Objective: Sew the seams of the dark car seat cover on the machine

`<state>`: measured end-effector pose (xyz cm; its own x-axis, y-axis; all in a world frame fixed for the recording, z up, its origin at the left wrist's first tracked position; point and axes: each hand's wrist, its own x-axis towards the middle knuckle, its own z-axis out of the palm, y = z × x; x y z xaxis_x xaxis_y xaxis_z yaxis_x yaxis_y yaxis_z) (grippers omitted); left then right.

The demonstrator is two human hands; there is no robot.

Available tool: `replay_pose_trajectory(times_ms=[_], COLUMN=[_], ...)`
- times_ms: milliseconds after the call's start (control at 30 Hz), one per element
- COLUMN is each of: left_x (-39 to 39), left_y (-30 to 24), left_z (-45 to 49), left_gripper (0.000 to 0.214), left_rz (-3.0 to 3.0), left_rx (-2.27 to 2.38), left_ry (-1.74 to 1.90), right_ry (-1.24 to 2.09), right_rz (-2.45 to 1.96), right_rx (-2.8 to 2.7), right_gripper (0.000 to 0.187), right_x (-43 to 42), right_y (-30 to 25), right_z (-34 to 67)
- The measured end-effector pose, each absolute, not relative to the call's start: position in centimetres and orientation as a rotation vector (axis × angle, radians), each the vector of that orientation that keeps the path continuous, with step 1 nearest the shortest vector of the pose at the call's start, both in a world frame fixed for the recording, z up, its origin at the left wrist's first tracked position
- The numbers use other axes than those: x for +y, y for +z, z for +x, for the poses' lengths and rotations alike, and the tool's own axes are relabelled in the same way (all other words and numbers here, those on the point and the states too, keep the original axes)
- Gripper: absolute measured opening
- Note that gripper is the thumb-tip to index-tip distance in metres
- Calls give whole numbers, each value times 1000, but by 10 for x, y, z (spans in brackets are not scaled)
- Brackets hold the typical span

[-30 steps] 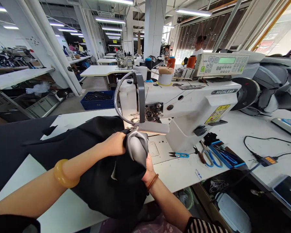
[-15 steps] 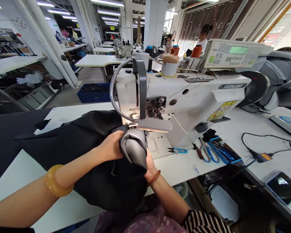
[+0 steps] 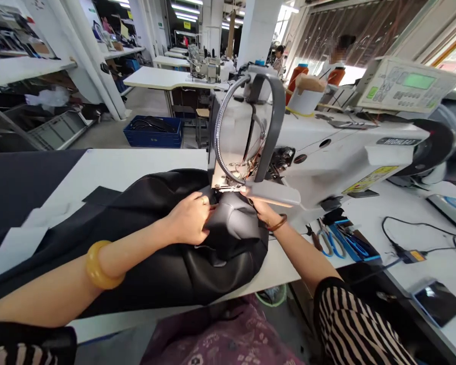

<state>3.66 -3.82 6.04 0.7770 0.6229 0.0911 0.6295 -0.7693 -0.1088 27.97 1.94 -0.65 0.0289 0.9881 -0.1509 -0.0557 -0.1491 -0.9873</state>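
A large piece of black leather-like material (image 3: 167, 274) lies bunched across the table, its folds gathered under the head of a white sewing machine (image 3: 311, 147). My left hand (image 3: 190, 218), fingers curled and closed, grips a fold just left of the needle area. My right hand (image 3: 264, 210) holds the raised fold from its right side, close beneath the lamp; its fingertips are partly hidden by the material. The grey lamp (image 3: 273, 193) on a flexible metal neck lights the stitching spot. Needle and presser foot are hard to make out.
Blue-handled scissors (image 3: 329, 241) lie right of the machine beside a blue tray (image 3: 355, 243) of tools. A phone-like dark device (image 3: 439, 301) and cables rest farther right. White scraps (image 3: 21, 241) lie at left. A blue crate (image 3: 154, 133) stands on the floor; a person (image 3: 336, 56) is beyond.
My view has shifted, so the machine appears farther right. My left hand has turned knuckles-up on the material, and my right hand has moved up closer to the needle area. The material's folds have changed shape.
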Motion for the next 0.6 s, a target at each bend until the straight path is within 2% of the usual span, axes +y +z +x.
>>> replay_pose_trajectory(times_ms=[100, 167, 233, 300, 367, 400, 500, 600], left_x=[-34, -32, -30, -31, -33, -34, -38, -40], left_y=[64, 65, 64, 63, 60, 59, 53, 48], left_z=[31, 28, 26, 25, 24, 24, 24, 26], left_gripper=[26, 27, 27, 29, 33, 36, 40, 42], left_rz=[-2862, -2914, -2953, -2977, -2949, -2923, -2878, -2888], left_rx=[-1001, -997, -1027, -1077, -1142, -1167, -1118, -984], left_ry=[-19, 12, 14, -1, -44, -66, -95, -87], right_ry=[1042, 734, 120, -323, -454, -458, -505, -793], right_rz=[-1428, -1452, -1133, -550, -396, -452, -696, -729], right_rx=[-1184, -1375, -1899, -2195, -2382, -2531, -2810, -2652], right_gripper=[19, 15, 15, 23, 36, 41, 32, 22], right_x=[-12, -41, -65, -78, -79, -77, -79, -92], right_y=[3, 13, 27, 45, 62, 68, 73, 59], right_z=[290, 295, 288, 267, 243, 234, 225, 240])
